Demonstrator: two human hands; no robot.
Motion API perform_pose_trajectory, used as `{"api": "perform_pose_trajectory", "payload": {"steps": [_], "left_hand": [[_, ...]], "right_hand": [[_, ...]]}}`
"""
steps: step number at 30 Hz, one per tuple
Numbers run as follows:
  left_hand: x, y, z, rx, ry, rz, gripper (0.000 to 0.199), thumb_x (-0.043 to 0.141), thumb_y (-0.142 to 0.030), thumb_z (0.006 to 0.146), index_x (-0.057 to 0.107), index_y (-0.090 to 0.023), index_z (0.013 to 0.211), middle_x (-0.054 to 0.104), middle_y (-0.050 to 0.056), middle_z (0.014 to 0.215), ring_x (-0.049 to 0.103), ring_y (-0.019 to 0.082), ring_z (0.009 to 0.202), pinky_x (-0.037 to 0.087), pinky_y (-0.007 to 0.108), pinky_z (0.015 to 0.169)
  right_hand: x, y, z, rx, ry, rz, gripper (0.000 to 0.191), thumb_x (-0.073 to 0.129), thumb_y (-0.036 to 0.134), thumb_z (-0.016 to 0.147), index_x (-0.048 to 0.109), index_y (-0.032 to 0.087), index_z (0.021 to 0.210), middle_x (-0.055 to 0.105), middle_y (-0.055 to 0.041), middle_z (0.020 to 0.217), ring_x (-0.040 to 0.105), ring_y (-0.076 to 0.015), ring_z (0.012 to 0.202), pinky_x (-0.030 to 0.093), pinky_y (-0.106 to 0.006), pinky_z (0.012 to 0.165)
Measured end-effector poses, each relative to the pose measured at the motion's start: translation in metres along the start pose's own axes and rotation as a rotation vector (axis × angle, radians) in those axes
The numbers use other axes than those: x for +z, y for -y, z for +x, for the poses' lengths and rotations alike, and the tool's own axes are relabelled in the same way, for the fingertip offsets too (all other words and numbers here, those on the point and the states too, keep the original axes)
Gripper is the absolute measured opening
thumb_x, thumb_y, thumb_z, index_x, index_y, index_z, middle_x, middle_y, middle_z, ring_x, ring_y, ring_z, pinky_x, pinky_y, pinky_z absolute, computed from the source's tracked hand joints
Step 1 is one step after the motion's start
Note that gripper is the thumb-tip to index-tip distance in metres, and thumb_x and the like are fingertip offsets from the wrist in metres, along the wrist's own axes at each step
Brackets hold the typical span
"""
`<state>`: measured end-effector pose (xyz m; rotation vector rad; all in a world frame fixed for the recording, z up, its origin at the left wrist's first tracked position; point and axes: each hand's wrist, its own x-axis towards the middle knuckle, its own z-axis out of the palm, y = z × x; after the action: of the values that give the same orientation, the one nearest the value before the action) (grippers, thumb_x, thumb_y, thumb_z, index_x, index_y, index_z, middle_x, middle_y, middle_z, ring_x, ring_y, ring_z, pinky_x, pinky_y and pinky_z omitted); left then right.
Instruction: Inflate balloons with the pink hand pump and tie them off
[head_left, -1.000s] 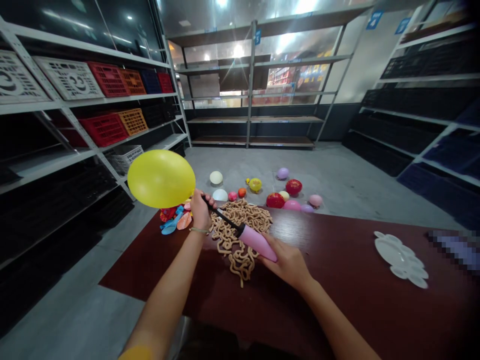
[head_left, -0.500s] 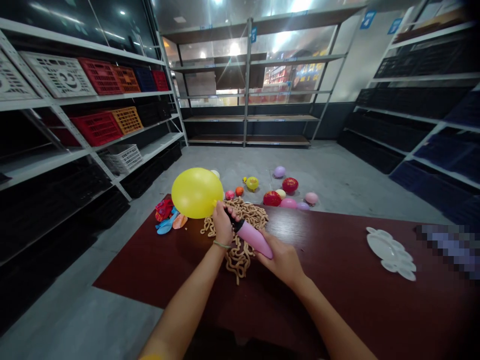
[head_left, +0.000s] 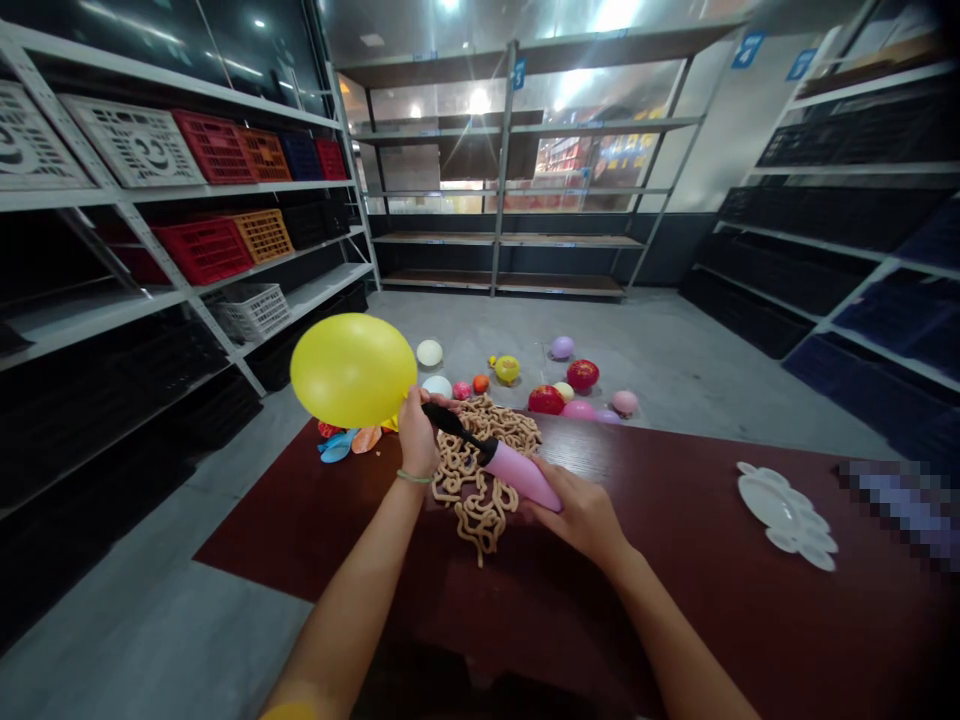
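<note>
The left hand (head_left: 418,432), fingers curled closed, pinches the neck of the inflated yellow balloon (head_left: 354,370), which bulges out just beyond it, to its left. The right hand (head_left: 583,508) wraps round the pink plastic hand pump (head_left: 523,474), whose black end reaches the left hand above the brown wooden table (head_left: 645,500).

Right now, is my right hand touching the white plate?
No, your right hand grips the pink pump, and the white plate lies apart, farther right.
</note>
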<state>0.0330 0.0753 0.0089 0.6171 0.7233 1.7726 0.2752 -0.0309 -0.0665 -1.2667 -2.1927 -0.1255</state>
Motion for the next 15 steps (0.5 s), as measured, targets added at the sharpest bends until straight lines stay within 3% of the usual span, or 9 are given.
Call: {"api": "perform_pose_trajectory", "payload": {"steps": [4, 8, 15], "left_hand": [[-0.020, -0.017, 0.022, 0.081, -0.105, 0.037, 0.031, 0.056, -0.045, 0.089, 0.044, -0.020, 0.073, 0.060, -0.003, 0.060, 0.068, 0.016, 0.062, 0.057, 0.031, 0.068], [-0.045, -0.021, 0.031, 0.120, -0.095, 0.137, 0.036, 0.059, -0.049, 0.088, 0.046, -0.020, 0.072, 0.060, -0.002, 0.060, 0.068, 0.014, 0.062, 0.056, 0.028, 0.069], [-0.072, 0.022, -0.007, -0.087, 0.254, 0.268, 0.039, 0.065, -0.052, 0.085, 0.051, -0.019, 0.070, 0.054, -0.002, 0.054, 0.057, 0.013, 0.052, 0.051, 0.025, 0.057]], "right_hand": [[-0.001, -0.014, -0.002, 0.058, -0.003, -0.102, 0.054, 0.057, 0.041, 0.094, 0.046, 0.019, 0.142, 0.070, -0.0106, 0.118, 0.070, -0.0251, 0.098, 0.056, -0.035, 0.078], [0.002, -0.020, -0.001, 0.168, 0.021, -0.216, 0.058, 0.054, 0.046, 0.095, 0.046, 0.018, 0.144, 0.070, -0.0110, 0.113, 0.070, -0.0263, 0.091, 0.055, -0.034, 0.066], [0.015, -0.017, 0.001, 0.085, 0.110, -0.268, 0.052, 0.054, 0.038, 0.094, 0.049, 0.025, 0.144, 0.066, -0.0105, 0.114, 0.062, -0.0263, 0.097, 0.050, -0.037, 0.079]]}}
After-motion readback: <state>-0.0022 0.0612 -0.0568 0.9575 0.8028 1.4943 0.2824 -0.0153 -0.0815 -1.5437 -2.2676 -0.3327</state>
